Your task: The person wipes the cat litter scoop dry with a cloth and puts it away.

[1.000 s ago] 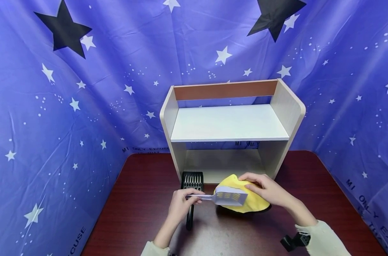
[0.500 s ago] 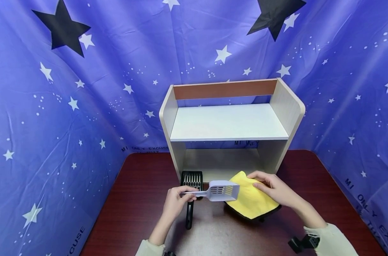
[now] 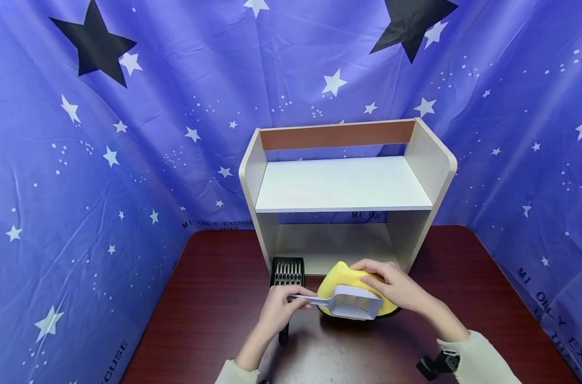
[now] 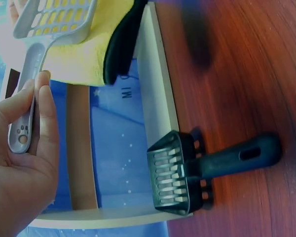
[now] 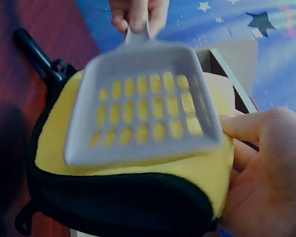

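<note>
My left hand (image 3: 283, 309) pinches the handle of a pale grey-lavender cat litter scoop (image 3: 350, 303) with a slotted pan; a paw print marks its handle end in the left wrist view. My right hand (image 3: 389, 282) holds a yellow cloth (image 5: 54, 143) with black edging and a dark underside, thumb on the yellow face. The pan lies over the cloth, and yellow shows through its slots (image 5: 143, 108). Both are held above the table. Near my left hand, a black litter scoop (image 4: 175, 173) stands against the shelf unit's front edge, its handle toward me.
A pale wooden shelf unit (image 3: 344, 184) with two levels stands at the back of the dark red table (image 3: 209, 298). Blue curtains (image 3: 176, 106) printed with stars enclose the back and sides. Each sleeve has a dark wrist camera, the right one (image 3: 437, 365) plainly visible.
Half a second ago the grey scoop and the cloth were drawn apart sideways; now they overlap again, scoop moved right and cloth left. The black scoop has stayed put.
</note>
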The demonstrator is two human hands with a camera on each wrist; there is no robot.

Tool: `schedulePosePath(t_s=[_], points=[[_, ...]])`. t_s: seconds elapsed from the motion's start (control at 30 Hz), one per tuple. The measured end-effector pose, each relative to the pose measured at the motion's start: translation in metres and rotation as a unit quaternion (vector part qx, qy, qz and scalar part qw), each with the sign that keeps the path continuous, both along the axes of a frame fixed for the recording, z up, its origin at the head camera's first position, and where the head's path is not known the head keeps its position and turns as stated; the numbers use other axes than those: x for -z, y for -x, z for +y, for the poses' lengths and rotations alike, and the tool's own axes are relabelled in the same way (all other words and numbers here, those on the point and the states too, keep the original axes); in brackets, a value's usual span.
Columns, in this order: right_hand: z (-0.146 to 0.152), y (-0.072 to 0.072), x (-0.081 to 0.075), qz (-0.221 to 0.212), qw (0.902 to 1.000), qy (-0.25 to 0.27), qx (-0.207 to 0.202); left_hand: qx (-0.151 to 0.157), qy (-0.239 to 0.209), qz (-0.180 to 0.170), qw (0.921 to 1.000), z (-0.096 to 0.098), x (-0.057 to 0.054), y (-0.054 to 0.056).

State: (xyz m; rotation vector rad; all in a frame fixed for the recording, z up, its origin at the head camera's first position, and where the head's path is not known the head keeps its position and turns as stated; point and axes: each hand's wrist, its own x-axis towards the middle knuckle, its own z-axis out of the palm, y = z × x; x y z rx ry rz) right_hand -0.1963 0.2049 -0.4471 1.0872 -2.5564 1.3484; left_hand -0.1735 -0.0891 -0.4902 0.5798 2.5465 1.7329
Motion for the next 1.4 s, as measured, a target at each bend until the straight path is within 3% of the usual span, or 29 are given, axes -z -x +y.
schedulePosePath(t_s=[0.13, 0.27, 0.6, 0.83, 1.07, 1.2, 1.4], points=[[-0.006, -0.001, -0.001, -0.026, 0.9991, -0.022, -0.025, -0.010, 0.002, -0.010, 0.9999, 0.001, 0.001, -0.001], [-0.007, -0.001, -0.002, -0.032, 0.9988, -0.033, -0.018, -0.014, -0.021, -0.019, 0.9995, -0.005, 0.003, 0.000], [-0.001, -0.001, 0.003, 0.024, 0.9992, -0.026, 0.016, -0.027, -0.026, -0.011, 0.9992, -0.018, 0.000, 0.003], [0.012, -0.001, 0.008, 0.025, 0.9992, -0.016, 0.027, -0.049, -0.059, -0.023, 0.9968, -0.025, 0.002, 0.005], [0.022, -0.005, 0.009, 0.027, 0.9988, -0.018, 0.038, -0.085, -0.061, -0.028, 0.9941, -0.032, 0.002, 0.006], [0.024, -0.006, 0.009, 0.028, 0.9979, -0.015, 0.057, -0.077, -0.046, -0.026, 0.9956, -0.035, 0.005, 0.007], [0.018, -0.005, 0.003, 0.067, 0.9908, -0.022, 0.116, -0.042, -0.022, -0.021, 0.9986, -0.031, 0.007, 0.007]])
